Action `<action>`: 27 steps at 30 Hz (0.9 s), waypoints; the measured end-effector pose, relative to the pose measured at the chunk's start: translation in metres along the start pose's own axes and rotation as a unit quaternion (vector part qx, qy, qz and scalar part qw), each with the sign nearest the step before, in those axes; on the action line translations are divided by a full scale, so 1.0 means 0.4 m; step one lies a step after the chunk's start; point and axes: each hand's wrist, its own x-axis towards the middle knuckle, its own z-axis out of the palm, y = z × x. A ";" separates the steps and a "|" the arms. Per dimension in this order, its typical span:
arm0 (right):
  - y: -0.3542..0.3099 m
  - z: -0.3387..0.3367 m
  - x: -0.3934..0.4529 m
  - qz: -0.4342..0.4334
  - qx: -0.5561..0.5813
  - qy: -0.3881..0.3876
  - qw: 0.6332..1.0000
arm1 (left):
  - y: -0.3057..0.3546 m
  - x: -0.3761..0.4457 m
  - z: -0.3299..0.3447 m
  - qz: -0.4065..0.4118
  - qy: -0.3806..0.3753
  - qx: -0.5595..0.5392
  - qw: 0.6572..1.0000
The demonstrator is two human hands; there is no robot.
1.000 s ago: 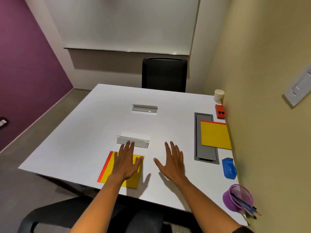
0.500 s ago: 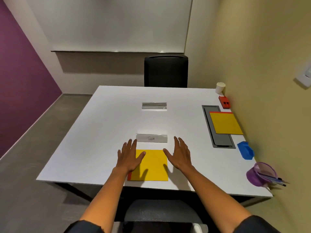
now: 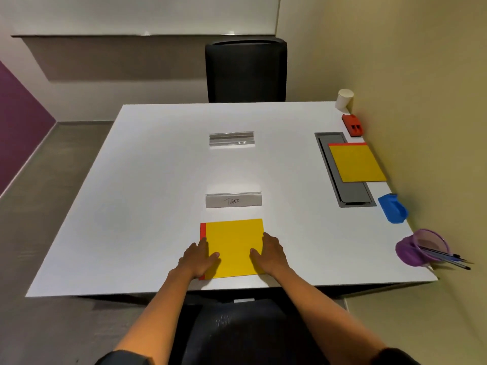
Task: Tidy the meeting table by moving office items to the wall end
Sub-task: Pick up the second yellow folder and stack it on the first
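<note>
A yellow notebook (image 3: pixel 233 243) with a red spine strip lies near the front edge of the white table (image 3: pixel 131 206). My left hand (image 3: pixel 197 259) clasps its left edge and my right hand (image 3: pixel 271 255) clasps its right edge, thumbs on the cover. Just beyond it stands a clear name plate (image 3: pixel 233 201) reading "TIGER", and a second name plate (image 3: pixel 232 139) stands further back. Along the yellow wall on the right sit a second yellow notebook (image 3: pixel 355 163), a red stapler-like block (image 3: pixel 352 125), a white paper cup (image 3: pixel 344 99), a blue holder (image 3: pixel 392 208) and a purple pen cup (image 3: pixel 419 248).
A grey cable hatch (image 3: pixel 345 196) is set into the table under the second notebook. A black chair (image 3: pixel 246 71) stands at the far side and another chair seat (image 3: pixel 237 325) is below me. Pens stick out of the purple cup over the table's corner.
My hands have drawn in from lying flat beside the notebook and now grip its left and right edges. The notebook sits squarer to the table edge, and my view has tilted down.
</note>
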 end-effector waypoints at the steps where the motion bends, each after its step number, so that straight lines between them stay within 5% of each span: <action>1: 0.003 0.014 0.006 0.005 0.002 -0.003 1.000 | -0.008 0.011 0.009 -0.008 -0.002 -0.012 1.000; 13: -0.007 0.070 0.032 0.080 0.008 0.050 0.995 | -0.006 0.062 0.072 -0.069 0.085 -0.162 0.981; 21: 0.008 0.034 0.059 0.152 0.110 0.049 0.981 | -0.020 0.084 0.030 -0.180 0.053 -0.349 0.918; 27: -0.011 0.005 0.072 0.157 0.145 0.039 0.976 | 0.016 0.083 0.019 -0.167 0.062 -0.437 0.882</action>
